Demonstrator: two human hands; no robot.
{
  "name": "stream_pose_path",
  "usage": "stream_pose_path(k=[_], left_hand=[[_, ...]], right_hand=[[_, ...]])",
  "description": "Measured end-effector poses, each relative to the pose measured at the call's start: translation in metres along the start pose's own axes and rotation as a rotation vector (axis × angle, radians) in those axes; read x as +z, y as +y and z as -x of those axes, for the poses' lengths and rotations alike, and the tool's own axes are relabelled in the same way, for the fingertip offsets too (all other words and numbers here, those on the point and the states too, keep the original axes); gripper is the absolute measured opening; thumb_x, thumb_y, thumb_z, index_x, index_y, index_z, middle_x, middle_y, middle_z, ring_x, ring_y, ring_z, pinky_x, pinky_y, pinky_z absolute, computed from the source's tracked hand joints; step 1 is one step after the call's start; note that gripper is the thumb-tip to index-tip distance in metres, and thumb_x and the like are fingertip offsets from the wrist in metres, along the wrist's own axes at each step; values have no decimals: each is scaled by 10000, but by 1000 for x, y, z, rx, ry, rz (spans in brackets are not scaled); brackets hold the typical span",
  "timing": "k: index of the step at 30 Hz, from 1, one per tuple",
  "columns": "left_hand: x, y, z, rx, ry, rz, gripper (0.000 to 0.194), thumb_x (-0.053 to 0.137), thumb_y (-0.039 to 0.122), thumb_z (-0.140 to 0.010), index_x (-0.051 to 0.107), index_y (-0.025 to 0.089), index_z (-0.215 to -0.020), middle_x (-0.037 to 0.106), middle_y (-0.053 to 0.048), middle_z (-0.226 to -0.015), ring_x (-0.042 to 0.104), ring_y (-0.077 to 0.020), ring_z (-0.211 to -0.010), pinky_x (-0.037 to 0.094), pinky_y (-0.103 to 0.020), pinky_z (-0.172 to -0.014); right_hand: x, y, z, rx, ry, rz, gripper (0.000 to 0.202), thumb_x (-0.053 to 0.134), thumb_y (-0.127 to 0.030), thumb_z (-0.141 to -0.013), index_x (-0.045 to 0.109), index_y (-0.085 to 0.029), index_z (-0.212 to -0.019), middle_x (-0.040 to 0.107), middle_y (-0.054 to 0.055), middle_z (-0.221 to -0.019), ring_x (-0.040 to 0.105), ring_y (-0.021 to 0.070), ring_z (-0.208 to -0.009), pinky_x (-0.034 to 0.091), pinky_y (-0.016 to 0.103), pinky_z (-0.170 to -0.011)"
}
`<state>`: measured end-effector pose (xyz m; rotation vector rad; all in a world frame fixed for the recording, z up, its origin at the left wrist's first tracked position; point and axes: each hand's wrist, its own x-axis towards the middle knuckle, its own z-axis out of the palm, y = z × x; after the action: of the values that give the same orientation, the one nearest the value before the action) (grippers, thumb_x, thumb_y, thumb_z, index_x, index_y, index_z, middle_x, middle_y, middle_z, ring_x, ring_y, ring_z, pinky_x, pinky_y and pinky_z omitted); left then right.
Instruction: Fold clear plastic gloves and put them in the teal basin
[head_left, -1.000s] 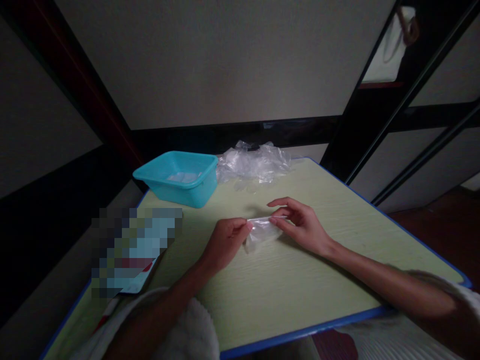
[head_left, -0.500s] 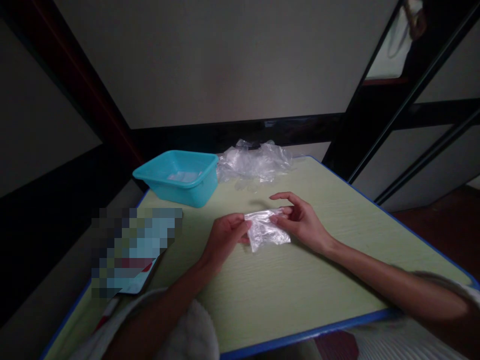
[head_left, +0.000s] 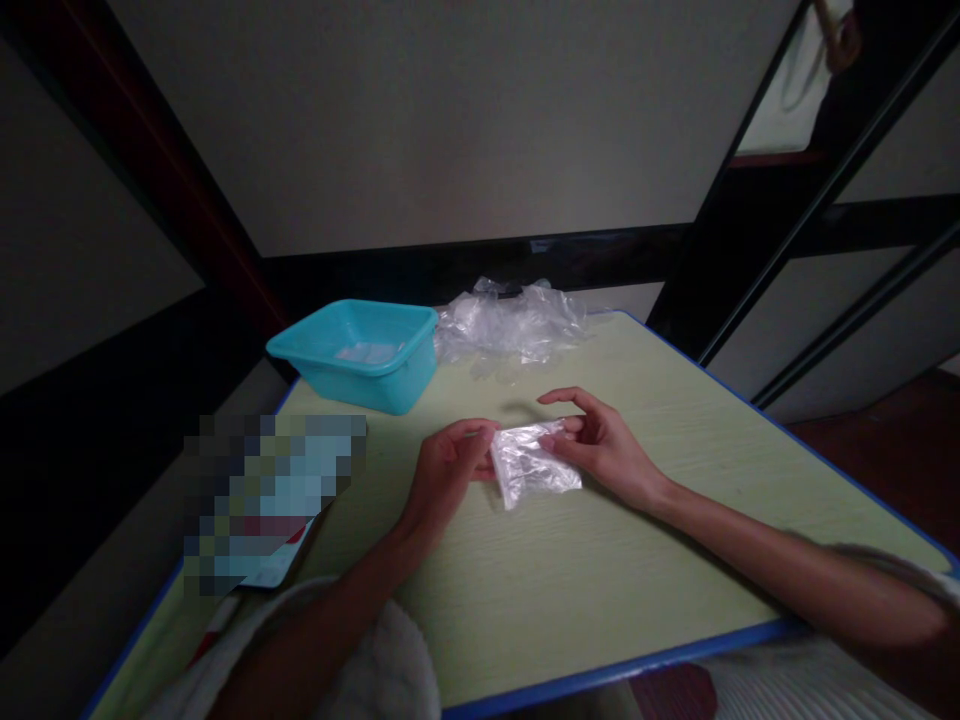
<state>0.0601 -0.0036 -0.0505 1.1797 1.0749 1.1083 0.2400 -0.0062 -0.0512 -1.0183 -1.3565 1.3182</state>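
We have a folded piece of clear plastic between our hands, above the near middle of the bench. It lies to the right of our left hand and to the left of our right hand, with its top edge running across from one to the other, a touch higher at the right. No long axis stands out (it looks about as deep as it is wide). Neither hand is nearer, as both touch it: our left thumb and forefinger pinch the upper left corner, how firmly we cannot tell, while our right thumb presses on the face with fingers behind, the forefinger raised clear. Whether the lower edge meets the bench, we cannot tell. Straight beyond the piece sits a crumpled heap of clear plastic, and just beside that, to its left, a turquoise basin with something pale inside. The basin is closer to our left hand, as is the partly blurred flat device.
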Motion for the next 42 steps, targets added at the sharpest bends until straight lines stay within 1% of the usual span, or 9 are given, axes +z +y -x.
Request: stream_pose_path(k=[3,5,10,13,17,21,27,33,42], left_hand=[[-2,1,0,21,-53,2,617,657,419,-664,564,116,-1194,696,-11,-702,660,-167,-648,538,-265,-620],[-3,0,0,40,-107,-27,641,654,405,-673,543,122,-1237,705,-16,-755,658,-173,-704,536,-273,-662],[-4,-6,-1,86,-106,-151,366,651,310,-666,716,128,-977,707,-17,-697,621,-152,-635,511,-239,-609],[-4,-9,-2,83,-76,-164,289,655,248,-650,738,135,-903,707,-12,-669,608,-137,-581,502,-225,-566],[-3,-9,-3,62,-63,-145,305,654,204,-643,728,132,-931,709,-8,-651,619,-135,-562,503,-221,-551],[-3,-8,-3,44,-65,-126,326,649,176,-640,720,126,-954,717,-12,-665,633,-138,-559,511,-223,-554],[-4,-8,-3,28,-58,-135,361,653,161,-636,707,111,-989,717,-18,-644,624,-130,-525,492,-207,-531],[-5,-7,-3,16,-49,-149,401,643,157,-635,689,113,-1032,720,-8,-687,616,-118,-528,463,-187,-514],[-6,4,-3,13,70,-146,461,616,96,-603,674,105,-1060,614,53,-449,526,-102,-418,357,-155,-407]], right_hand=[[-1,0,-1,-2,29,2,475,724,-281,-638,454,-176,-1015,529,-90,-522,444,63,-420,328,200,-425],[-1,0,-1,-6,41,7,466,723,-279,-634,461,-174,-1004,504,-99,-503,419,58,-412,308,196,-418],[-2,3,-2,-14,38,20,430,698,-261,-650,463,-171,-998,468,-103,-497,393,57,-418,276,193,-411],[-3,4,-2,-23,24,19,395,688,-256,-664,447,-186,-970,486,-94,-532,404,58,-426,283,194,-408],[-3,3,-2,-66,-2,-35,337,698,-247,-673,455,-196,-901,593,-38,-688,509,72,-518,368,201,-458],[-2,4,-3,-69,-50,-102,251,733,-251,-655,550,-176,-809,659,35,-905,607,128,-743,463,258,-624],[-4,9,-4,37,-66,-108,150,758,-232,-624,684,-164,-736,662,-3,-731,555,78,-611,426,223,-580],[-5,9,-3,108,-77,-73,292,762,-177,-592,711,-183,-879,657,-22,-709,541,73,-572,425,212,-551],[-6,3,-10,37,-23,160,368,711,-223,-629,681,-160,-990,682,49,-923,602,130,-695,478,266,-638]])
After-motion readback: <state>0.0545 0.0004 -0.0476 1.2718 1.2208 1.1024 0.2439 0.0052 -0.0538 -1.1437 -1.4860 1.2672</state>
